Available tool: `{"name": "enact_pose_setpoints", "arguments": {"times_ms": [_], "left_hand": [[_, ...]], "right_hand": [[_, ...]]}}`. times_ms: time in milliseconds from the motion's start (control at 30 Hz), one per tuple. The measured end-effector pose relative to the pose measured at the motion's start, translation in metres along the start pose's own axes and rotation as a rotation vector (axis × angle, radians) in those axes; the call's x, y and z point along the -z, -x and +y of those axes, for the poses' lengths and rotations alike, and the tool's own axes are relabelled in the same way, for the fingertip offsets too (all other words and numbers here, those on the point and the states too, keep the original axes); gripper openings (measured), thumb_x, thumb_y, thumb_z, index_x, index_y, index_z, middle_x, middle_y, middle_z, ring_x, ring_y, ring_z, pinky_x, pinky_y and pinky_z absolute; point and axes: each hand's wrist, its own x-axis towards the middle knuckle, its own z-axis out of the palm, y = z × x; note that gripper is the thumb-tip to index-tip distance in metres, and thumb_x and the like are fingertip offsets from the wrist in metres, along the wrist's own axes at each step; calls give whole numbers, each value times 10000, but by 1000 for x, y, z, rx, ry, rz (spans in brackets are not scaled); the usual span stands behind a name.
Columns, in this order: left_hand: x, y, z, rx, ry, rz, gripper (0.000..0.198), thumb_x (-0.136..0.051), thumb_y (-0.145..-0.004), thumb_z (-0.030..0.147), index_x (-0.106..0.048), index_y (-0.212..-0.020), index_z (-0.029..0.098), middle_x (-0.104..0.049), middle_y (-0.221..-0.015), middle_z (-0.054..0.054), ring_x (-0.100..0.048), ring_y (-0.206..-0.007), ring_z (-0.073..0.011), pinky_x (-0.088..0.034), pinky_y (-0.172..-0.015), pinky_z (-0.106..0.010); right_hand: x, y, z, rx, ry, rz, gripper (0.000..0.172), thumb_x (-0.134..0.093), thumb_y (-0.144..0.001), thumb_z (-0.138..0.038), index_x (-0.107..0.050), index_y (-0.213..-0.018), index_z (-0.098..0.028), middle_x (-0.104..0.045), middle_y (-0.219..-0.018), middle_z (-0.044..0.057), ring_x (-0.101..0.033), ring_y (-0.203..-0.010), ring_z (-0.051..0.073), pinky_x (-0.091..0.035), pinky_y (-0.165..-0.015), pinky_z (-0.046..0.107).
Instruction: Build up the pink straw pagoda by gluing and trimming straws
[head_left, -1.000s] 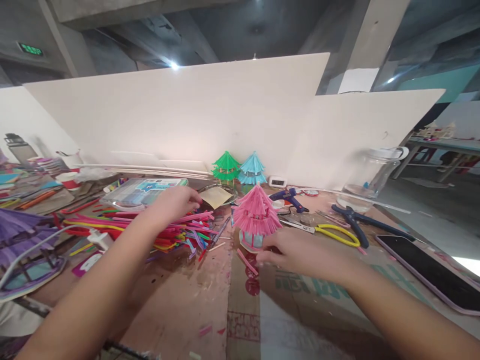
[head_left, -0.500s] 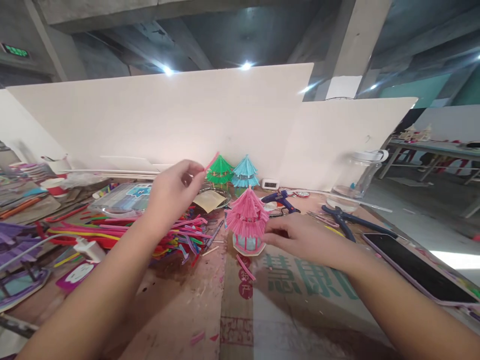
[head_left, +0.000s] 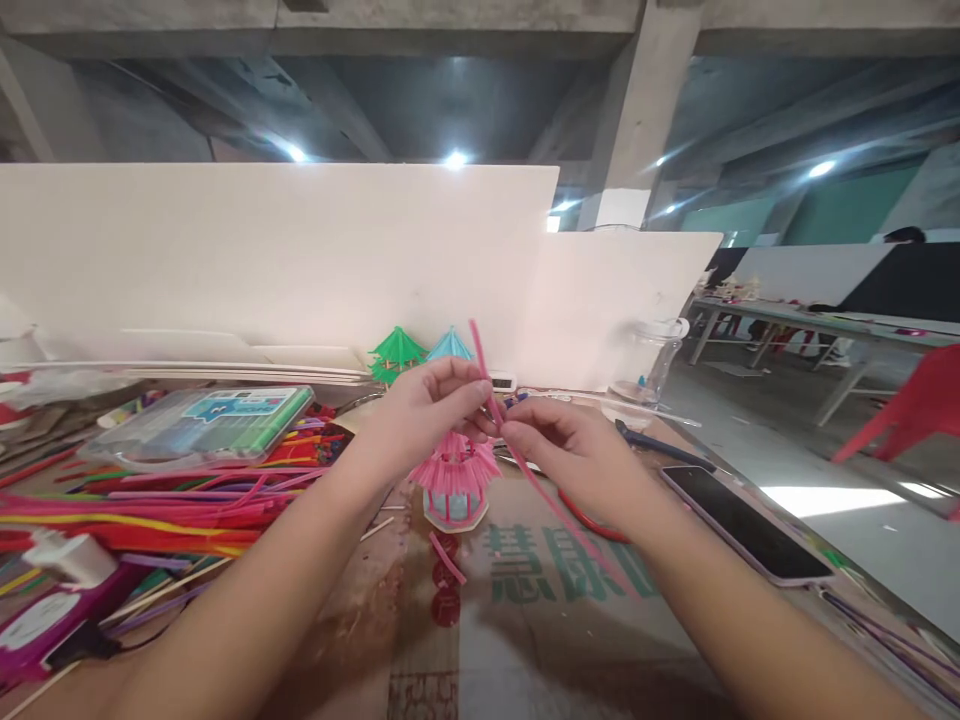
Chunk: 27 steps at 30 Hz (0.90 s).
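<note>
A long pink pipe cleaner (head_left: 534, 482) runs slantwise between my hands, its upper end pointing up. My left hand (head_left: 439, 400) pinches it near the top. Just below, my right hand (head_left: 562, 445) has thumb and fingers closed on the same strand. Behind and under the hands stands a small pink pavilion model (head_left: 456, 480), its roof top hidden by my left hand. A short pink piece (head_left: 448, 558) lies in front of its base. Farther back are a green model roof (head_left: 399, 348) and a light blue model roof (head_left: 450, 343), the blue one partly covered.
Heaped colourful pipe cleaners (head_left: 187, 505) and a clear plastic case (head_left: 217, 425) lie to the left, with a purple box (head_left: 67, 620) nearer. To the right are a phone (head_left: 746, 525) and a clear jug (head_left: 649, 360). A white board (head_left: 300, 260) stands behind.
My hands have come together over the pink pavilion, both now on the pink pipe cleaner. My right hand has left the model's side. The view has turned rightward.
</note>
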Motion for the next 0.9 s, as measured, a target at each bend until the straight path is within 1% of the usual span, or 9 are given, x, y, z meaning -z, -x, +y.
{"name": "enact_pose_setpoints", "arguments": {"times_ms": [67,133,200,300,333,433,567,767,900], "left_hand": [[-1,0,-5,7,12,-5,243,-648,-731,382,-553,-771,162,-611,-659,20,-593,-581,-102,-474,-563,-219],[2,0,-7,-4,-73,4,242,-633,-743,391,-573,-793,163,-612,-674,16,-578,-579,-105,-462,-559,-228],[10,-1,-8,-55,-255,75,249,-612,-759,407,-608,-816,165,-629,-718,4,-557,-587,-110,-444,-560,-239],[27,-5,-11,-136,-536,254,278,-582,-784,433,-659,-862,177,-661,-797,-10,-556,-660,-132,-436,-618,-258],[32,-6,-14,-132,-574,263,296,-568,-795,440,-669,-900,182,-672,-827,-16,-568,-702,-143,-441,-656,-266],[42,-11,-21,-98,-539,181,398,-520,-817,496,-669,-1008,181,-688,-894,-34,-583,-741,-152,-453,-700,-275],[38,-13,-25,-94,-427,127,457,-527,-806,508,-658,-1058,150,-693,-886,-56,-583,-684,-142,-462,-664,-269],[30,-11,-25,-65,-385,170,302,-579,-781,427,-687,-839,151,-686,-761,-16,-575,-635,-124,-445,-623,-244],[21,-7,-24,-54,-401,144,268,-607,-756,407,-708,-814,166,-707,-774,-12,-606,-703,-151,-459,-661,-252]], "right_hand": [[-5,-1,2,-4,56,11,239,-479,-855,-332,-613,-733,-178,-532,-614,-21,-436,-572,111,-319,-531,236],[-8,-2,5,-10,79,2,227,-465,-856,-305,-578,-703,-181,-504,-596,-31,-423,-563,108,-304,-518,233],[-7,-3,7,-15,95,-13,217,-461,-851,-287,-534,-674,-184,-478,-592,-37,-414,-561,104,-294,-510,228],[-3,-3,9,-14,132,-32,230,-456,-847,-268,-473,-631,-189,-450,-585,-43,-397,-552,97,-286,-506,223],[-3,-4,10,-13,148,-41,236,-453,-846,-264,-459,-622,-190,-443,-579,-45,-394,-547,95,-283,-504,221],[-5,-4,14,-20,213,-63,231,-454,-842,-250,-456,-619,-188,-454,-577,-45,-405,-548,94,-277,-507,221],[-15,-3,19,-19,289,-111,230,-464,-841,-248,-459,-620,-186,-435,-554,-54,-391,-528,89,-257,-500,225],[-19,-3,20,-1,310,-177,249,-463,-880,-299,-529,-672,-179,-483,-587,-43,-412,-548,94,-264,-512,227],[-23,-4,21,0,281,-150,292,-467,-884,-309,-503,-625,-179,-446,-554,-49,-395,-536,91,-256,-515,230]]}}
